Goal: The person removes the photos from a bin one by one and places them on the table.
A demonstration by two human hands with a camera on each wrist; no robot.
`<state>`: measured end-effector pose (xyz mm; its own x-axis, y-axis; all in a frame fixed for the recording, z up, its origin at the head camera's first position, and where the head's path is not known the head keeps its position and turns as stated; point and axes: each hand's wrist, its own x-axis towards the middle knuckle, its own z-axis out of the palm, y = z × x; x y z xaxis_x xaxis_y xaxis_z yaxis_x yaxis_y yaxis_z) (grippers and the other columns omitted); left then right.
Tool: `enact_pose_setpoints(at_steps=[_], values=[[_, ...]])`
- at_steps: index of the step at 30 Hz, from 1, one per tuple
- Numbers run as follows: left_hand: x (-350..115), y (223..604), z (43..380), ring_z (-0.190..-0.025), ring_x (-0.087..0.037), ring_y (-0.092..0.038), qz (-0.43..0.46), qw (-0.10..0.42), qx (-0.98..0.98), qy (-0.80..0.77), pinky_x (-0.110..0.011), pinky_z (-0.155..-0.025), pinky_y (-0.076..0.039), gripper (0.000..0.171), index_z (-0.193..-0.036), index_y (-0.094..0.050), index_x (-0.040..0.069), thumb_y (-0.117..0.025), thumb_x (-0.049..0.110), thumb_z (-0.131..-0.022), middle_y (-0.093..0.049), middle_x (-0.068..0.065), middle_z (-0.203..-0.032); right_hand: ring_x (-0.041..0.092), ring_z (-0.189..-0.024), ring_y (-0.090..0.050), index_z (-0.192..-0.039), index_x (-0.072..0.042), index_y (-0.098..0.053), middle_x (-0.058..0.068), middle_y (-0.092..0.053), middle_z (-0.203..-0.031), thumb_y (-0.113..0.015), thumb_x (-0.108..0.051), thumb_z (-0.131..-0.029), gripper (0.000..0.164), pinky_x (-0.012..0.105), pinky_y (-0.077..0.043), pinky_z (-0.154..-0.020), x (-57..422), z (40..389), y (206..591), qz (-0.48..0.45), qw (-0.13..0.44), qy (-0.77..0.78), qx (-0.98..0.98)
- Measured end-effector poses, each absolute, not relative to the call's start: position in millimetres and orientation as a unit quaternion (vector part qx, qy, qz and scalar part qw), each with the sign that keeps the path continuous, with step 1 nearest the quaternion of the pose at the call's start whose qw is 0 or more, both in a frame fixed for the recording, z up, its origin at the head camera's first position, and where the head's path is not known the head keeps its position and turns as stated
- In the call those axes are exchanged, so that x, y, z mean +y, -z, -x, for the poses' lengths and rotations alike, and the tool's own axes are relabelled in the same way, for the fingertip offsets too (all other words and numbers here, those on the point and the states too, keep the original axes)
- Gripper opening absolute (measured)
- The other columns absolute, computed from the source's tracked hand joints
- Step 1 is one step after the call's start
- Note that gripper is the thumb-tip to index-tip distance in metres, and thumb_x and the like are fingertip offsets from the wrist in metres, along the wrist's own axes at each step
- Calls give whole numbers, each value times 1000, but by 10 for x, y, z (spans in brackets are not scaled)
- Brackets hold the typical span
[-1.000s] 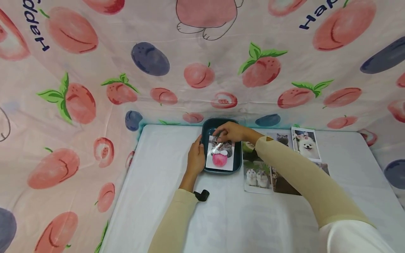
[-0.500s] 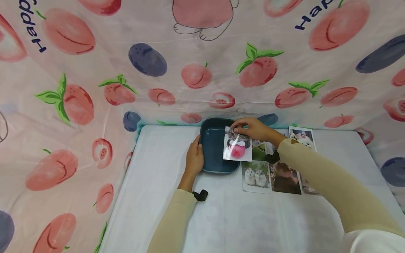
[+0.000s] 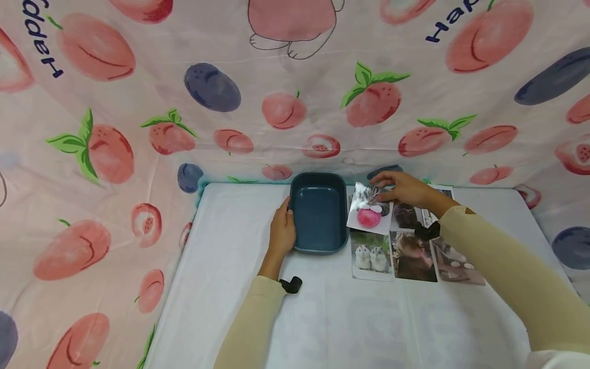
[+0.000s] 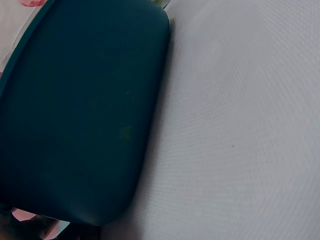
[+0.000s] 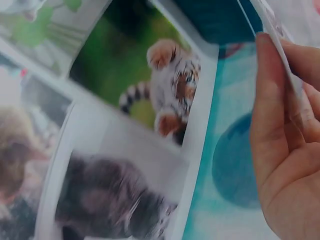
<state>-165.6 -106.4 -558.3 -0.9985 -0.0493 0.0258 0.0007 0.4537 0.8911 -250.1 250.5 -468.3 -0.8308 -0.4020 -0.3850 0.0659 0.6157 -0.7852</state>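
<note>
My left hand [image 3: 282,228] holds the left side of a dark teal rectangular tray [image 3: 319,251], thumb by the rim. In the left wrist view the wall of the tray [image 4: 85,105] fills much of the frame. My right hand [image 3: 407,189] pinches a photo card [image 3: 369,217] showing a kitten and a pink ball, near its upper edge. The card hangs tilted over other photos, just right of the tray. In the right wrist view, thumb and fingers of the right hand [image 5: 292,135] grip the card edge-on. Below lies a tiger cub photo [image 5: 175,95].
Several animal photos lie in rows right of the tray, among them one of two small white-grey animals [image 3: 371,257] and a brown one [image 3: 415,259]. Behind the white table [image 3: 369,323] hangs a fruit-patterned curtain [image 3: 249,61].
My right hand has lifted the kitten photo card out of the tray and carried it right, over the laid-out photos. The left hand has stayed at the tray.
</note>
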Motion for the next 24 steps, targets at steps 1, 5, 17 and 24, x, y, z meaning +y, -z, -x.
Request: enact_pose_setpoints(at_steps=[1, 5, 17, 24], values=[[-1064, 5587, 1656, -143, -32, -46, -14, 24, -852, 523, -49, -120, -35, 48, -159, -35, 9, -34, 20, -112, -50, -19, -150, 34, -116, -60, -141, -11, -55, 20, -50, -145, -77, -27, -93, 55, 40, -58, -82, 2555, 2486, 4687, 91, 268, 431, 857], [-1069, 5600, 1661, -144, -32, -45, -14, 26, -853, 521, -50, -120, -35, 48, -159, -35, 9, -34, 20, -112, -49, -19, -151, 37, -128, -56, -137, -12, -61, 16, -46, -154, -77, -34, -92, 52, 39, -58, -85, 2731, 2410, 4708, 70, 243, 444, 860], [-1072, 5604, 1665, -145, -33, -44, -13, 21, -852, 523, -50, -121, -34, 48, -159, -35, 10, -34, 21, -112, -49, -19, -152, 15, -58, -49, -134, -7, -56, -2, -55, -66, -76, -33, -93, 52, 39, -50, -60, 3215, 2211, 4964, -8, 201, 510, 837], [-1074, 5602, 1662, -145, -33, -44, -13, 23, -851, 525, -50, -121, -33, 48, -159, -35, 9, -34, 21, -112, -48, -18, -152, 8, -68, -63, -120, -21, -67, -6, -61, -71, -71, -18, -97, 23, 28, -57, -62, 3487, 2043, 5137, -49, 175, 632, 753]])
